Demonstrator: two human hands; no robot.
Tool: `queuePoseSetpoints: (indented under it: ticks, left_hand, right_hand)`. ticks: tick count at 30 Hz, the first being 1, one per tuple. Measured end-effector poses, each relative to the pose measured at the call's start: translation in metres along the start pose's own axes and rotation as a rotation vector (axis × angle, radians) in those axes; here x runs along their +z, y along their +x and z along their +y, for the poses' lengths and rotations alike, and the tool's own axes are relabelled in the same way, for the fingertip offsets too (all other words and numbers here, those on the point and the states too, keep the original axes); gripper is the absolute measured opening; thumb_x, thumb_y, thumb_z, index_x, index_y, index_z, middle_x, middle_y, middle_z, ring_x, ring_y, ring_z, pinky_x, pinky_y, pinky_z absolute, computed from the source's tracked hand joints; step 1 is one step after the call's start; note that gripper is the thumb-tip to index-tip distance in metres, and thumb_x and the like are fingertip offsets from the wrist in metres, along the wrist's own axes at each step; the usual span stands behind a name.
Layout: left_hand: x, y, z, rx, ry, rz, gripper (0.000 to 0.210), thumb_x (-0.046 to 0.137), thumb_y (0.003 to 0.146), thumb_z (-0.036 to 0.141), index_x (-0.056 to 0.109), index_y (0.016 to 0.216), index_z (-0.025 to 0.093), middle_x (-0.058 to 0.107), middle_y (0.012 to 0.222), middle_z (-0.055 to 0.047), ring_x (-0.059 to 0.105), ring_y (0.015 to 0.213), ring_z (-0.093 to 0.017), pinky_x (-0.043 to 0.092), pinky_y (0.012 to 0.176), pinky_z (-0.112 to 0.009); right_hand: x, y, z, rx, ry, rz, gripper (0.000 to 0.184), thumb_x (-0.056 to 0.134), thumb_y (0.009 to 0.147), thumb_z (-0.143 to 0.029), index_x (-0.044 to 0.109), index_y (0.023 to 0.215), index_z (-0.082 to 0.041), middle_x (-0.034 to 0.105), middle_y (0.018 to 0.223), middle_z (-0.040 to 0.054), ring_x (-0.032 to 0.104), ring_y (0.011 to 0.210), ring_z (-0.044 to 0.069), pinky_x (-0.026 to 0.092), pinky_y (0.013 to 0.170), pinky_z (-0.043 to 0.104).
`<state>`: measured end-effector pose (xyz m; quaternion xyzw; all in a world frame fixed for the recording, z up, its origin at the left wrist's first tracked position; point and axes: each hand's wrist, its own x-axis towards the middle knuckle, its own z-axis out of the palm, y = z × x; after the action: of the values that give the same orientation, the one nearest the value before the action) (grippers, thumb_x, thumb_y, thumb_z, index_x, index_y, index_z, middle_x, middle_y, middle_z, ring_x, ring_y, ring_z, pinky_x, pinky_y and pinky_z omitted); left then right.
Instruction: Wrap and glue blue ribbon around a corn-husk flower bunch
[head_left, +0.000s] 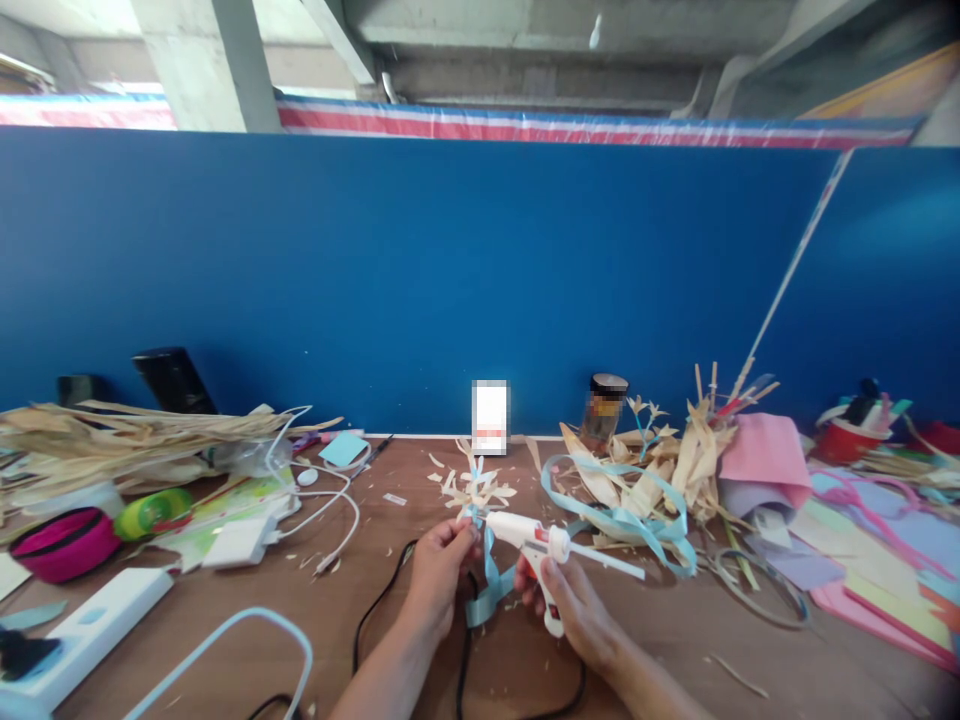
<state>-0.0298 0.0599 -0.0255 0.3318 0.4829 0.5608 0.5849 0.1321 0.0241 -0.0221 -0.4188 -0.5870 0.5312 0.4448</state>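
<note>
At the middle of the desk (667, 650), well in from its far edge, the left hand (444, 565) pinches the base of a pale husk flower (487, 490) between thumb and fingers, its curled petals fanning out above the fingertips. A light-blue ribbon (486, 608) trails down from there between the two hands. The right hand (574, 600) is wrapped around the handle of a white glue gun (529, 535), nozzle pointed at the flower's base, close to the left fingertips — whether it touches, I cannot tell. A glue stick (611, 562) juts from the gun's back end. Near the far edge, right of the hands, a dark-lidded jar (604, 405) stands behind a heap of dry husks (682, 465) and loops of blue ribbon (679, 550); toward the near left corner lies a white power strip (112, 610).
</note>
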Motion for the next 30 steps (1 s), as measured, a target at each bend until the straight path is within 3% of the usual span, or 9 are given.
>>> queuePoseSetpoints:
  ticks: [12, 24, 30]
  left_hand:
    - [-0.002, 0.002, -0.003, 0.053, 0.039, -0.014, 0.024, 0.066, 0.060, 0.033, 0.061, 0.070, 0.011, 0.052, 0.049, 0.002, 0.039, 0.040, -0.004, 0.023, 0.038, -0.015]
    - [0.000, 0.000, 0.000, 0.052, 0.039, 0.004, 0.022, 0.067, 0.058, 0.032, 0.059, 0.064, 0.012, 0.053, 0.049, 0.002, 0.041, 0.041, -0.005, 0.025, 0.039, -0.016]
    - [-0.002, 0.003, -0.003, 0.075, 0.041, -0.001, 0.025, 0.067, 0.058, 0.035, 0.060, 0.065, 0.012, 0.053, 0.049, 0.002, 0.040, 0.040, -0.006, 0.024, 0.039, -0.017]
  right_hand:
    - [-0.004, -0.002, 0.008, -0.084, -0.191, -0.015, 0.048, 0.025, 0.086, -0.049, 0.055, 0.073, -0.014, 0.053, 0.067, 0.0029, 0.046, 0.056, 0.010, 0.035, 0.051, 0.023]
    - [-0.005, -0.001, 0.012, -0.072, -0.191, -0.032, 0.044, 0.027, 0.086, -0.049, 0.052, 0.072, -0.015, 0.056, 0.071, 0.0042, 0.046, 0.058, 0.011, 0.037, 0.052, 0.024]
    - [-0.004, -0.001, 0.012, -0.053, -0.218, -0.057, 0.051, 0.027, 0.085, -0.053, 0.057, 0.072, -0.013, 0.055, 0.066, 0.0038, 0.046, 0.057, 0.011, 0.033, 0.050, 0.023]
